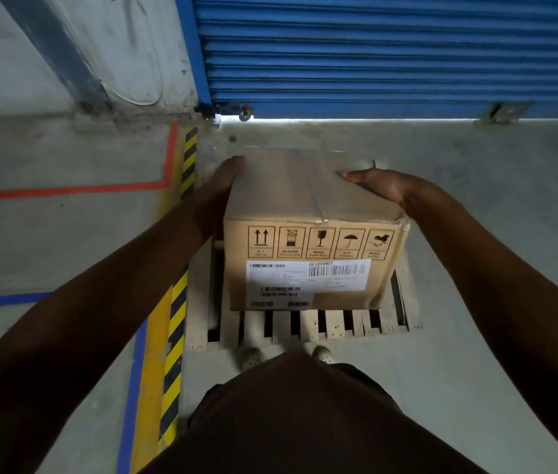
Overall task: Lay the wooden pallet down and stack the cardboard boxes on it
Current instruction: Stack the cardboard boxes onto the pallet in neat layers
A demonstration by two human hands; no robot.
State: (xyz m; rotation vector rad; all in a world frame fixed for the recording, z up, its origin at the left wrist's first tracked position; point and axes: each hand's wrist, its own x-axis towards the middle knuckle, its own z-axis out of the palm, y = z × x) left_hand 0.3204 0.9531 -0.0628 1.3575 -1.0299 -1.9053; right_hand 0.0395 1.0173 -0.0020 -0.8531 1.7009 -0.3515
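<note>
Cardboard box (308,234) clamped between left hand (217,196) and right hand (385,188), 1 flat palm per side, directly above pallet (308,328); long axis crosswise; straight down next, probably.

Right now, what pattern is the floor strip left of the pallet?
Black-and-yellow diagonal hazard stripes, beside a solid yellow line; the only view, the head camera, shows it clearly.

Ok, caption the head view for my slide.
Both hands, left and right, hold a brown cardboard box above a slatted wooden pallet by a blue roller shutter.
</note>
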